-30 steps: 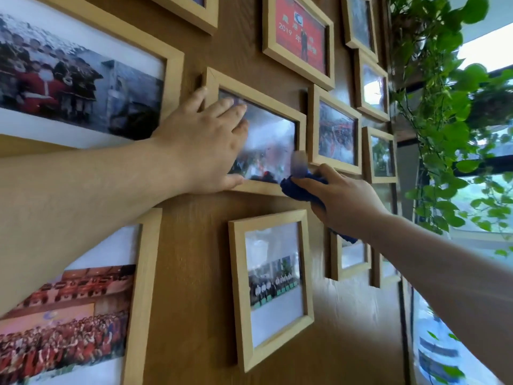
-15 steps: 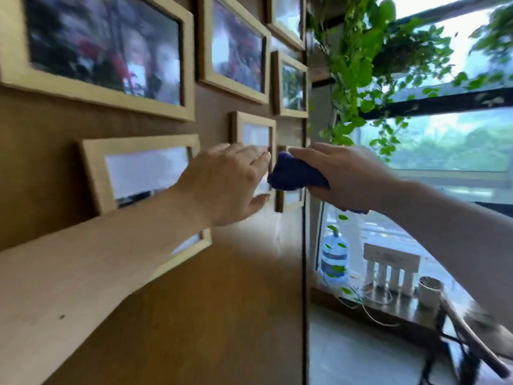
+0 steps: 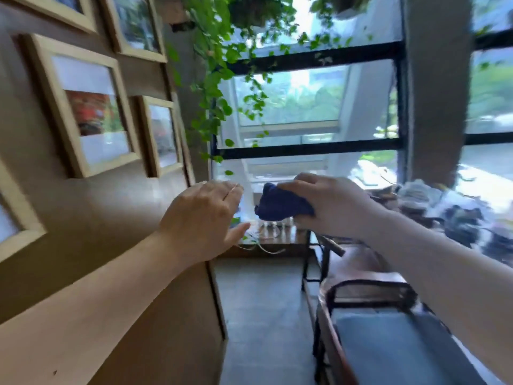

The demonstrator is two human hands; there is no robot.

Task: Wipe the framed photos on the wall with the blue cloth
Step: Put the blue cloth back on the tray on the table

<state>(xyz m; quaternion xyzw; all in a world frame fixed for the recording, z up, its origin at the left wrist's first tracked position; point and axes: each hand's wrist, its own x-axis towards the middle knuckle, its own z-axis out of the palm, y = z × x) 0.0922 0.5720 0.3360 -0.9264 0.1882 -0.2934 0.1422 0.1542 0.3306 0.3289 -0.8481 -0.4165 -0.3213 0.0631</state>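
Both hands left the wall; right hand (image 3: 330, 207) grips blue cloth (image 3: 280, 204).

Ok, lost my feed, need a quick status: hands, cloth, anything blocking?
Left hand open, empty, off the wall. Right hand gripping blue cloth, clear of framed photos. Nothing in the way.

A trailing green plant (image 3: 213, 79) was hung beside a large black-framed window (image 3: 313, 59). Below the window, a wooden shelf (image 3: 277, 243) with loose white wires (image 3: 261, 247) was seen. A dark metal chair (image 3: 372, 295) with a grey cushion (image 3: 399, 348) was placed at lower right.
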